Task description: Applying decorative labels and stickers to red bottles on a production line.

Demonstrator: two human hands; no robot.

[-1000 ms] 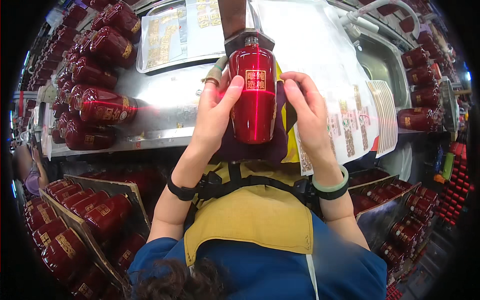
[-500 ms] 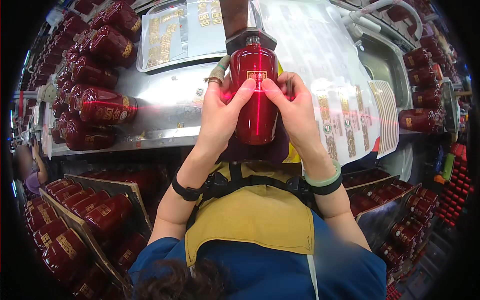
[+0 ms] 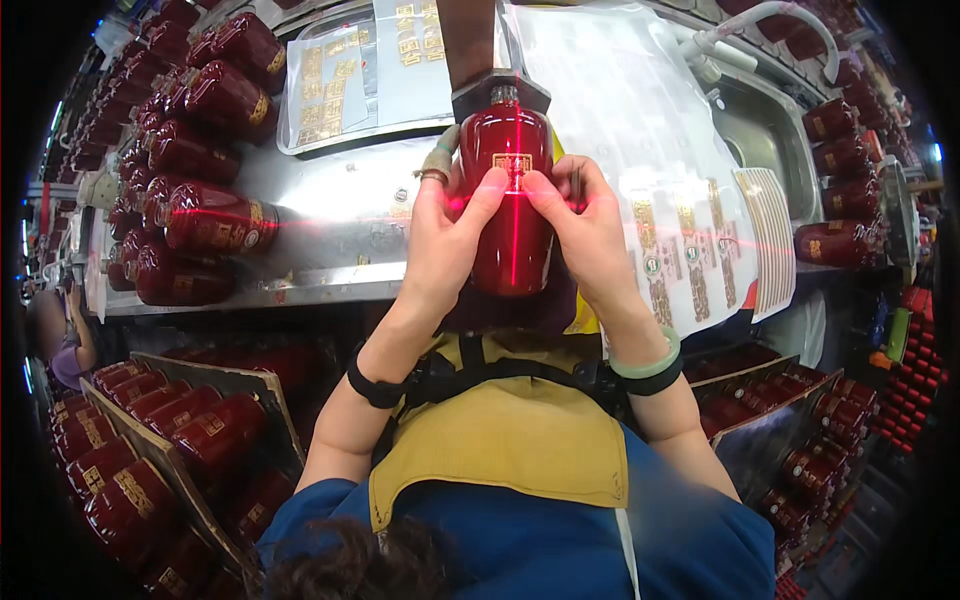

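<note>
A glossy dark red bottle lies in front of me, its neck toward a dark metal holder at the far end. My left hand grips its left side, with a cloth cover on one finger. From the right, my right hand holds the same bottle. Both thumbs press at the lower edge of a small gold label on the upper face. Red laser lines cross on the bottle near the thumbs. The fingers under the bottle are partly hidden. A small dark object shows by my right fingers, too unclear to name.
More red bottles lie stacked on the left of the metal table. Behind them is a tray with gold sticker sheets. Transparent decal sheets and a sink are at right. Bottle-filled crates stand below; a person is far left.
Both thumbs have shifted slightly down from the gold label, uncovering more of it. The hands keep their hold on the bottle, and the view has moved a little.
</note>
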